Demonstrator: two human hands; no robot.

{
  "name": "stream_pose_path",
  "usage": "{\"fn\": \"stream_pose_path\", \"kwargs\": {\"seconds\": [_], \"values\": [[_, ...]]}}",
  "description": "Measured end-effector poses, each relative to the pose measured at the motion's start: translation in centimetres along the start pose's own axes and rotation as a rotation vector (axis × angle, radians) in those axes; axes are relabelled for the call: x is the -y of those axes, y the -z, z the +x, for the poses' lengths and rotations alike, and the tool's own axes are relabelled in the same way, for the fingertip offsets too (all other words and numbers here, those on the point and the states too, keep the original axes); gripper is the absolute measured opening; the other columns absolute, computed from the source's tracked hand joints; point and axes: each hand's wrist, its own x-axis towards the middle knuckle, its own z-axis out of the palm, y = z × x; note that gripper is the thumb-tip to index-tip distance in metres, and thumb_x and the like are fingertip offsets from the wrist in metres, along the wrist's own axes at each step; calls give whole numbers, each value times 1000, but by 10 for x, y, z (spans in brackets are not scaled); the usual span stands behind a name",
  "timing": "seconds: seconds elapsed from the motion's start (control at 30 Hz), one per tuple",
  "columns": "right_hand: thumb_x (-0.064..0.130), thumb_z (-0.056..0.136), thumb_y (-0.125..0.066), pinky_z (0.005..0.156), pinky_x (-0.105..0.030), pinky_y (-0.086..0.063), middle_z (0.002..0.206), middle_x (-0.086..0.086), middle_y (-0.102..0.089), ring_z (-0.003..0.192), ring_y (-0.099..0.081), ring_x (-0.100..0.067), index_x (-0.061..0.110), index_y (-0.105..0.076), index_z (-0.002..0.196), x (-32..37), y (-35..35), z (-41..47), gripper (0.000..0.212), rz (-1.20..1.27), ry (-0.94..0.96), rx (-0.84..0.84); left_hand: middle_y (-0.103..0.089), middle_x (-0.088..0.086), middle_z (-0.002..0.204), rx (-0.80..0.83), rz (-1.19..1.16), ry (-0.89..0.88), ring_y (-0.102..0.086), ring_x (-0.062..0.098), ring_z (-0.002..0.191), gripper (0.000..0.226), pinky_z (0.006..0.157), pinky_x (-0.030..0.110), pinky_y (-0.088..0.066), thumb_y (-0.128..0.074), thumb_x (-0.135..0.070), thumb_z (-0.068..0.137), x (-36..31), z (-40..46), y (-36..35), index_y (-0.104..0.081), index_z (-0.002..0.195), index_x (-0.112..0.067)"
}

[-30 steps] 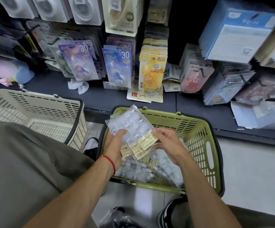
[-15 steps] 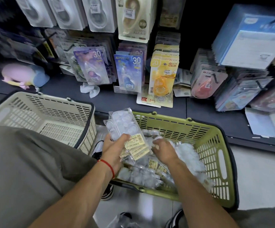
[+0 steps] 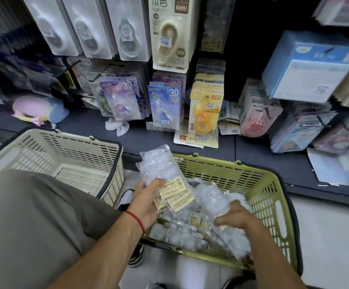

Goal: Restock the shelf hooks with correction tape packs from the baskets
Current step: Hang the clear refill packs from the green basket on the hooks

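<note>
- Two baskets sit side by side on the floor in front of the shelf [image 3: 140, 140].
- The left basket [image 3: 69, 151] is beside the right basket [image 3: 269, 197].
- Many packs [image 3: 211, 201] lie in the right basket.
- More packs hang on hooks [image 3: 169, 34] above the shelf.

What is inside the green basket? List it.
The green basket holds a heap of clear correction tape packs with yellow labels. The right hand reaches into them. The heap covers the basket's floor.
</note>
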Motion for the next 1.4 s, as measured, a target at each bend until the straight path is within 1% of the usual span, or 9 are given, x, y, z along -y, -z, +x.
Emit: {"fn": "stream_pose_path", "kwargs": {"seconds": [0.23,0.43,0.6,0.73,0.9,1.0,1.17,1.27,1.4], "values": [[39,72,-95,77,-30,-56,118,-7,-77,99,-72,-19,16,-63,130,9,62,-76,70,731,427,168,-78,16,112,101,123,-104,-77,35,95,47,67,41,-62,-78,-4,87,-2,-11,-35,-58,127,-19],[44,97,-72,63,-19,-50,84,12,-77,72,-70,0,23,-64,100,102,72,-101,23,619,575,-176,-77,13,120,264,110,-240,-75,37,104,72,85,54,-63,-88,-14,72,-43,-27,-77,-54,135,-17],[46,90,-77,83,-47,-59,97,-3,-80,91,-76,-22,17,-68,104,148,113,-125,33,557,653,-293,-74,11,128,395,156,-334,-72,38,114,85,99,62,-56,-92,-22,73,-102,-34,-101,-44,143,-27],[37,91,-79,68,-34,-57,89,-3,-81,77,-77,-15,12,-66,107,180,142,-140,32,636,751,-282,-72,8,132,449,229,-383,-69,33,121,94,110,62,-47,-96,-29,71,-153,-36,-122,-42,148,-38],[67,69,-79,92,-56,-60,102,-1,-81,97,-78,-26,26,-62,111,207,162,-145,61,671,833,-346,-71,14,132,486,282,-431,-72,36,116,76,103,60,-54,-89,-21,78,-201,-30,-149,-48,140,-36],[62,73,-77,86,-63,-61,101,-3,-81,92,-79,-27,38,-61,100,216,174,-138,40,696,921,-389,-63,19,139,440,265,-457,-73,37,111,102,98,59,-58,-92,-27,66,-214,-26,-154,-37,150,-45],[64,77,-74,85,-66,-59,105,-3,-78,97,-76,-30,44,-58,99,231,184,-124,34,713,966,-515,-78,0,110,256,313,-716,-75,25,105,59,94,44,-60,-98,-38,61,-222,-15,-144,-60,98,-65],[70,76,-69,87,-63,-58,105,-2,-76,99,-74,-29,47,-56,98,236,181,-118,34,701,952,-567,-68,-2,129,213,307,-775,-63,21,124,77,107,45,-51,-92,-52,55,-230,-9,-136,-55,123,-55],[65,74,-69,84,-61,-60,100,-2,-78,91,-76,-26,46,-57,97,239,179,-115,32,748,918,-589,-73,-1,123,227,284,-836,-70,22,117,66,102,48,-55,-89,-56,55,-234,-5,-131,-59,114,-57]]}}
